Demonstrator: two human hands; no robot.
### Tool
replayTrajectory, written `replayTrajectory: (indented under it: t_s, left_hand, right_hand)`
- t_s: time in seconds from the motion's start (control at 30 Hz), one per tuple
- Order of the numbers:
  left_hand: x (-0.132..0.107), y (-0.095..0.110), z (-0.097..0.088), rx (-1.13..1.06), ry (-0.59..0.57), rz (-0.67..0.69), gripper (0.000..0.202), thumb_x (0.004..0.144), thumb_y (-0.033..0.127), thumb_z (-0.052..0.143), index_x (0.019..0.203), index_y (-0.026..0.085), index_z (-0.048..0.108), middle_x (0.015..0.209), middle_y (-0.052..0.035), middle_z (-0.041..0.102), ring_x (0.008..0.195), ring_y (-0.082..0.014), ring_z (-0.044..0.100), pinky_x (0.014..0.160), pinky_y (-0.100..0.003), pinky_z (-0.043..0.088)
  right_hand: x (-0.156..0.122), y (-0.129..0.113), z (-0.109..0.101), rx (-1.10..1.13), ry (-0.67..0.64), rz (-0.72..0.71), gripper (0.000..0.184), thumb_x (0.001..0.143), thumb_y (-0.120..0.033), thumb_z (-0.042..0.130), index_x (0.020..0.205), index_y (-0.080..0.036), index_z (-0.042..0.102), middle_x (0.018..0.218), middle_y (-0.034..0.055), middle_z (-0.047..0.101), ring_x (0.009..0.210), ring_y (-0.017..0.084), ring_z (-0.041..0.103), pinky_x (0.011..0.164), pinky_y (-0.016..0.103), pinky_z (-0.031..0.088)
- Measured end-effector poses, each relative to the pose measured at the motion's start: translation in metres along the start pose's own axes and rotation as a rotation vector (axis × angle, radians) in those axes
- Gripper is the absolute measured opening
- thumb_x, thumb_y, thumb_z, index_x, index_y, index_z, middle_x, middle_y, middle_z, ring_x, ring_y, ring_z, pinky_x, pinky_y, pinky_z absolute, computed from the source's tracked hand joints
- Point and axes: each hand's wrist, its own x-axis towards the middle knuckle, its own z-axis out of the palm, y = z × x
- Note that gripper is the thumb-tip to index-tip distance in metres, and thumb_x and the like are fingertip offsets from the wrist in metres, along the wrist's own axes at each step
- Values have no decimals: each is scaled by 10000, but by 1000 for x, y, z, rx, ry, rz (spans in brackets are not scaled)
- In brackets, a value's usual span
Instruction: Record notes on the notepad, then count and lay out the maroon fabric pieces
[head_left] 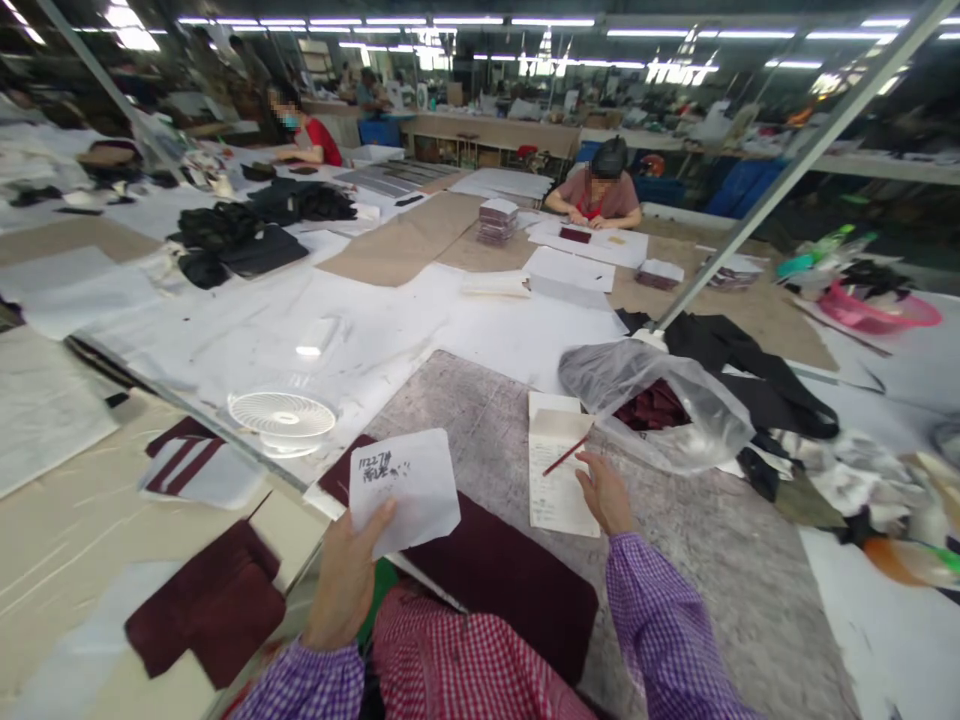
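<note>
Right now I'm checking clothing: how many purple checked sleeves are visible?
2: the left sleeve, below the left hand holding the handwritten paper, and the right sleeve, below the right hand near the red pencil. The picture's edge crops both.

Looks like a garment/textile wkshop, big shared floor. Rows of tube lights along top of frame; wide worktable mid-frame, partly white, partly brown. Fabric all over: dk. cloth pile upper L, maroon panel bottom ctr., clear plastic bag w/ maroon fabric R of ctr. Co-worker in red, upper L; 2nd co-worker, upper R, bent over sm. maroon pc.. More tables in bkgd.
</note>
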Motion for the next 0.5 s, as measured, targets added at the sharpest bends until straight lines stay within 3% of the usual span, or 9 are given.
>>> replayTrajectory:
  t_s: [0.1,0.2,0.4,0.5]
  left_hand:
    - [-3,-3,1,-4,-4,-3,458,691,317,815,1089,144,671,1154,-84,711,1073,-259,661,976,-379,529]
    - [-5,-5,3,20,-10,-19,457,697,338,810,1074,123,668,1104,-99,725,1043,-269,674,970,-401,532]
    - [-8,-10,5,24,-5,-74,417,721,301,790,1084,138,665,1072,-87,736,982,-255,696,906,-364,564]
    - [-6,-15,6,25,-18,-79,395,728,293,788,1077,151,670,1084,-81,734,977,-243,699,889,-342,570]
  right_hand:
    - [22,-2,8,-76,-66,-108,436,842,-84,389,1199,-159,629,1349,99,579,1245,247,460,1080,444,336]
    - [38,-1,13,-144,-143,-159,480,813,-14,379,1178,-173,648,1309,98,603,1285,275,400,1053,464,321]
    - [55,9,16,-187,-263,-161,187,828,-160,545,919,-210,701,993,94,666,1112,257,489,983,394,345]
    - [58,19,15,-144,-243,-88,142,836,-204,554,913,-207,673,982,69,665,1055,217,535,946,329,379]
